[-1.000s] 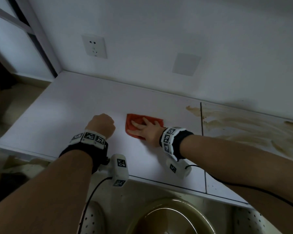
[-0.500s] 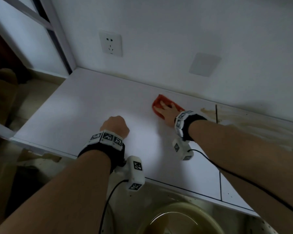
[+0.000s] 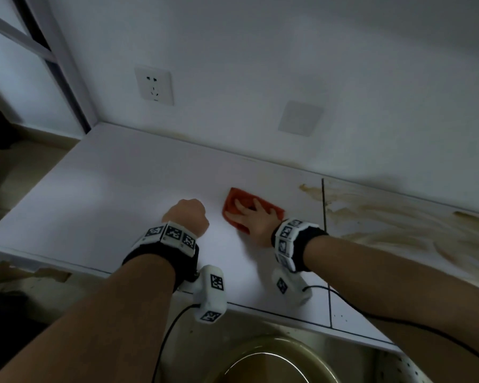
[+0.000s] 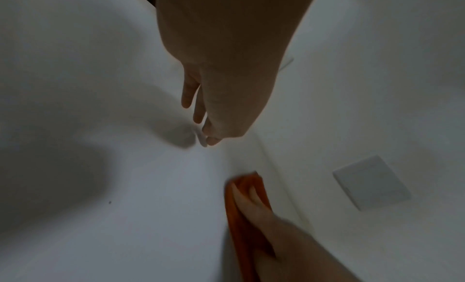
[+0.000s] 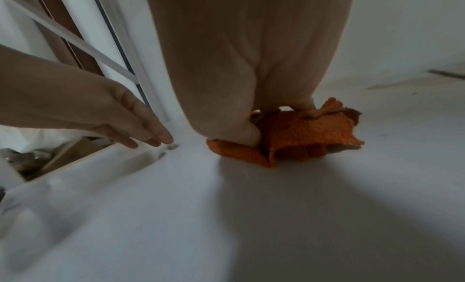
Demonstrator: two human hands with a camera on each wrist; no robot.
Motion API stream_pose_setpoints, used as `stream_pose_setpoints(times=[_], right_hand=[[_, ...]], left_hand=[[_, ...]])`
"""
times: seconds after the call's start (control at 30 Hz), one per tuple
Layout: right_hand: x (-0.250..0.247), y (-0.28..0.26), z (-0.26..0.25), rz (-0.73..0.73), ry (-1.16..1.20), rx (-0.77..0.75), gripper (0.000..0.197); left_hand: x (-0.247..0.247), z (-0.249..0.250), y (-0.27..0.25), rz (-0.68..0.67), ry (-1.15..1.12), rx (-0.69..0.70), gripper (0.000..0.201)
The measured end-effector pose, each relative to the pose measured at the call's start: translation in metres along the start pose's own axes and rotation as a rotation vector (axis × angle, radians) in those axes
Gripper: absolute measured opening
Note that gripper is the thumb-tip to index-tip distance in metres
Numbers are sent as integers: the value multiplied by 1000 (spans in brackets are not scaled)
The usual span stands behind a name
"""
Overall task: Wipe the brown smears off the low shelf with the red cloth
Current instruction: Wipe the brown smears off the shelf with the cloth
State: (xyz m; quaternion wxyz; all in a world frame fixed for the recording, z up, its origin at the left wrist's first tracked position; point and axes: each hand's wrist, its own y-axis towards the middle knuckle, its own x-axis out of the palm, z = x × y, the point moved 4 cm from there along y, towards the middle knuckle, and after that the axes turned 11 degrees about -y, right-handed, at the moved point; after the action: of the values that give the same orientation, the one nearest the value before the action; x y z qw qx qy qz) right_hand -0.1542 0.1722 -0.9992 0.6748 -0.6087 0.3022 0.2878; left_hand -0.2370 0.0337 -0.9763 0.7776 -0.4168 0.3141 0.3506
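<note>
Head view: right hand pressed flat on the red cloth, fingers spread straight across it, on the white low shelf. Brown smears lying to the right of the cloth, beyond the dark seam, streaked lengthwise along the shelf toward its right end; nearest smear close to the seam, near but apart from the cloth. Right hand clearly the nearer one, so the coming stroke probably needs to run rightward over the seam. Left hand resting on the shelf just left of the cloth, looking like a fist from behind. Wall socket and blank cover plate on the wall; no readable writing, only square coded markers on the wrist bands.

Left wrist view: left fingers straight and relaxed, tips down at the shelf, holding nothing.

Right wrist view: cloth bunched under the palm, rumpled edge sticking out.
</note>
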Motion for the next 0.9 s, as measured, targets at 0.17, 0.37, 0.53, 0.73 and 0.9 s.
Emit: stream_pose_setpoints(times=[0.17,0.37,0.53,0.73,0.9], right_hand=[[-18,25,12,24,-5,44,64],[-22,22,68,21,106,225,63],[6,-5,93,27,81,334,64],[23,-15,49,40,102,167,65],[8,14,36,54,54,99,66]], left_hand=[[8,6,0,-40,3,60,44],[11,11,8,-34,23,67,42],[11,14,13,-25,59,61,40],[16,20,12,-20,117,51,36],[20,19,12,-21,133,60,38]])
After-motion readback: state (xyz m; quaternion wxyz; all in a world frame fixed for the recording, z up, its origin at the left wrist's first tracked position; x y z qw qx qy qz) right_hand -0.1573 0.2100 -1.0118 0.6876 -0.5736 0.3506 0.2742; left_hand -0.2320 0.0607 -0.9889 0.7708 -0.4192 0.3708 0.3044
